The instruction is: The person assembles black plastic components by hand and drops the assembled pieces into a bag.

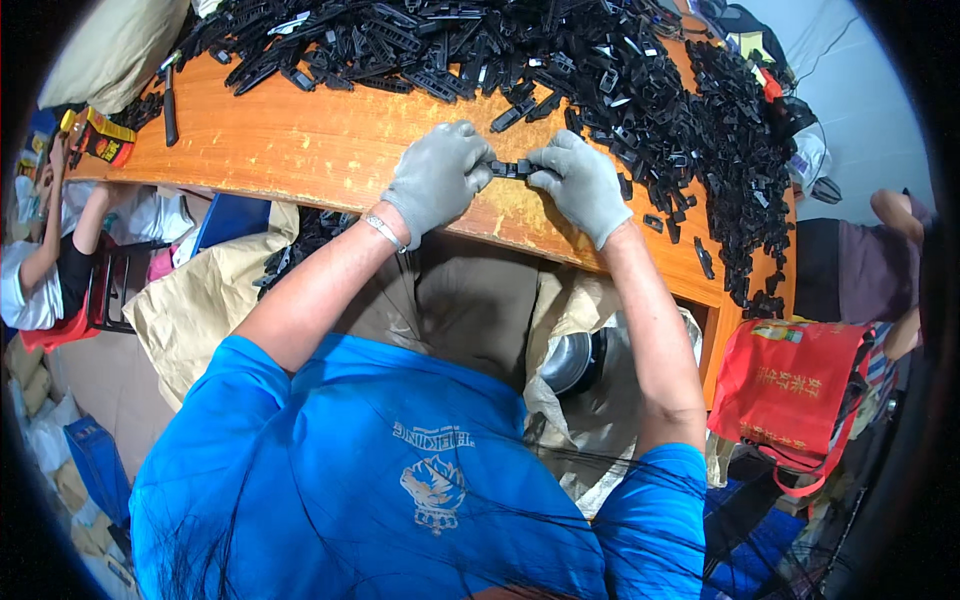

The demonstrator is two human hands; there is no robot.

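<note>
Both my hands wear grey gloves and meet over the front edge of the wooden table (pixel 300 130). Between them is a small black plastic part (pixel 512 169), pinched at its left end by my left hand (pixel 440 172) and at its right end by my right hand (pixel 583 182). The fingers of both hands are closed on it. Just beyond my hands lies a big heap of black plastic parts (pixel 400 45), some long and slotted. A second heap of smaller black pieces (pixel 740 170) spreads along the table's right side.
A screwdriver-like tool with a dark handle (pixel 170 112) and a red-and-yellow container (pixel 100 138) are at the table's left. Paper sacks (pixel 215 300) hang open below the edge. A red bag (pixel 790 385) stands at right. Other people are at both sides.
</note>
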